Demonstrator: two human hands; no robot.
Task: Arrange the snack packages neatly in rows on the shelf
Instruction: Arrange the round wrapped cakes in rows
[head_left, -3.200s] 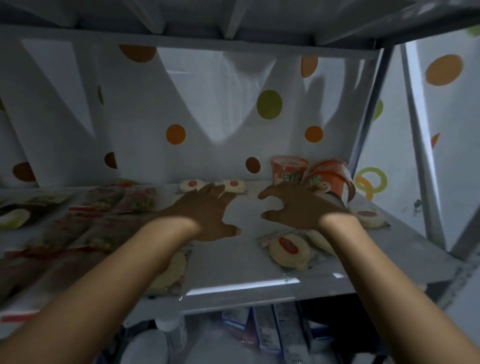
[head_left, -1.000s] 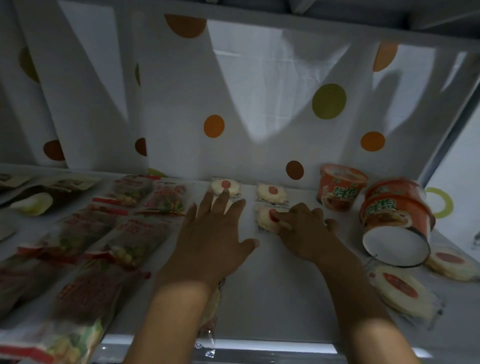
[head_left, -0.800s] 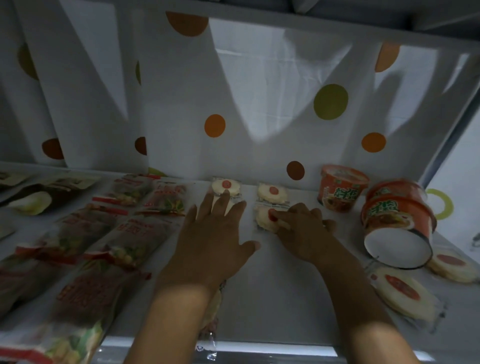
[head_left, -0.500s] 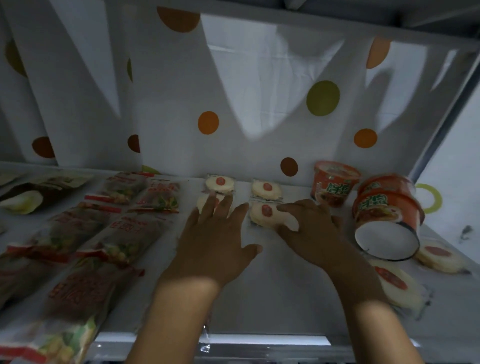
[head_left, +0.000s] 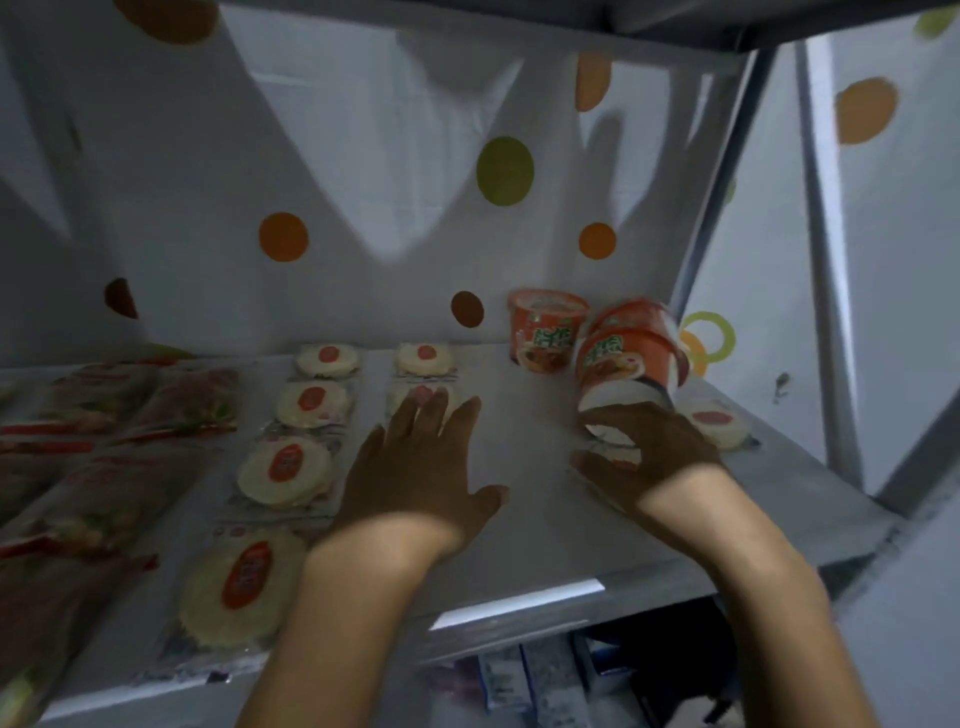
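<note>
The far left of the shelf (head_left: 530, 441) is dim and blurred; the red snack bags (head_left: 104, 415) lying there show no readable print, and the nearest ones are cut off by the frame edge; below the front lip, some boxes (head_left: 524, 680) on a lower level are too dark to identify. A round cake packet (head_left: 618, 453) lies mostly hidden under the right hand (head_left: 654, 457), with only a pale sliver and a bit of red showing between thumb and fingers.

That hand's fingers are curved over the packet, thumb spread out to the left, fingertips close to the white base of a tipped noodle cup (head_left: 628, 364); whether they actually grip the packet cannot be told. The left hand (head_left: 415, 478) lies flat, fingers straight and slightly spread, its fingertips covering the near edge of another cake packet (head_left: 423, 393); it holds nothing.

The cakes are pale discs with red centre labels in clear wrappers; four (head_left: 284, 470) run near to far in one column left of the left hand, two in the next column. One more (head_left: 717, 422) lies far right, beside the tipped cup; an upright cup (head_left: 545, 330) stands at the back against the polka-dot curtain (head_left: 363, 182).
</note>
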